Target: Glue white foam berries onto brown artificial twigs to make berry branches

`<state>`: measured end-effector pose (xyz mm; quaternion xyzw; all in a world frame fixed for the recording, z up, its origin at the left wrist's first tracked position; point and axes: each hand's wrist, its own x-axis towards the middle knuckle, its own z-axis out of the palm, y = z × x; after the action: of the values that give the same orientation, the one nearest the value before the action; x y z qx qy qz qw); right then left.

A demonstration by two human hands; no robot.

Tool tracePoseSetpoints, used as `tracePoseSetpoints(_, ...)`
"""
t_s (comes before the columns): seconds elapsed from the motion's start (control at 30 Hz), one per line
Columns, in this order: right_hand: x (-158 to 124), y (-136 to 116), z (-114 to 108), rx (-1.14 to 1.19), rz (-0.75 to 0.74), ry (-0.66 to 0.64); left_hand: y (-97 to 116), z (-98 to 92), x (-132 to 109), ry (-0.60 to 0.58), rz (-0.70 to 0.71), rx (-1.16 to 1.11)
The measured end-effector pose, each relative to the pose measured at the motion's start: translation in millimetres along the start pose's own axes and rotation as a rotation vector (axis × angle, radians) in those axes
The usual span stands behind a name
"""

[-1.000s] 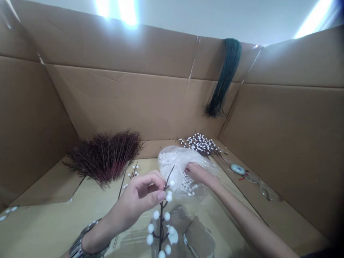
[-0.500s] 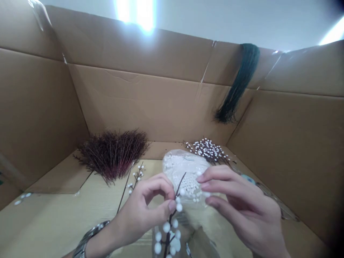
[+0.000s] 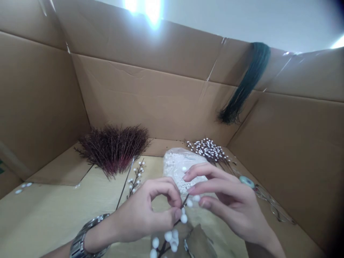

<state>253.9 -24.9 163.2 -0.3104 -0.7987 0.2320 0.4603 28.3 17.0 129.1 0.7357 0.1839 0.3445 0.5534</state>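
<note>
**Op 1:** At the near edge of the surface, low in my feed, the left hand has its grip closed on the berry twig. Thumb and forefinger pinch the stem just under its tip.

**Op 2:** Which way does the twig lie?

**Op 1:** Its long axis runs from bottom centre up and to the right, so the bare tip points at the right hand. That hand's fingers stretch leftward, and its grip looks pinched on one white bead.

**Op 2:** Bead against tip?

**Op 1:** The bead is just beside the tip, on its right. I can't tell whether they touch.

**Op 2:** And around them?

**Op 1:** A clear bag of beads lies right behind the hands, and a loose sprig lies to its left. Farther back I see a red twig bundle on the left and a heap of beaded sprigs on the right. Cardboard walls close off three sides, and a dark green wire hank hangs over the far right corner.
</note>
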Motion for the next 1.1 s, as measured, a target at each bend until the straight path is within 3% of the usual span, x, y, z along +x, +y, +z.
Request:
tracePoseSetpoints(0.17,-27,26,-17,-0.058,0.145,0.230,2,-3.0,3,0.020,-0.007,0.017)
tracePoseSetpoints(0.37,-66,85,-13,0.039,0.602,0.270,-3,-3.0,5,0.006,-0.021,0.013)
tracePoseSetpoints(0.43,-73,103,-9,0.074,0.676,0.300,-5,-2.4,6,-0.009,-0.035,0.011)
tracePoseSetpoints(0.67,-81,132,-5,0.276,0.715,0.380,-8,-4.7,6,-0.022,-0.062,0.035)
tracePoseSetpoints(0.9,-86,134,2,0.492,0.705,0.432,-9,-6.3,6,-0.026,-0.050,0.033)
tracePoseSetpoints(1.1,-80,122,0,0.630,0.641,0.439,-8,-4.6,7,-0.032,-0.076,0.026)
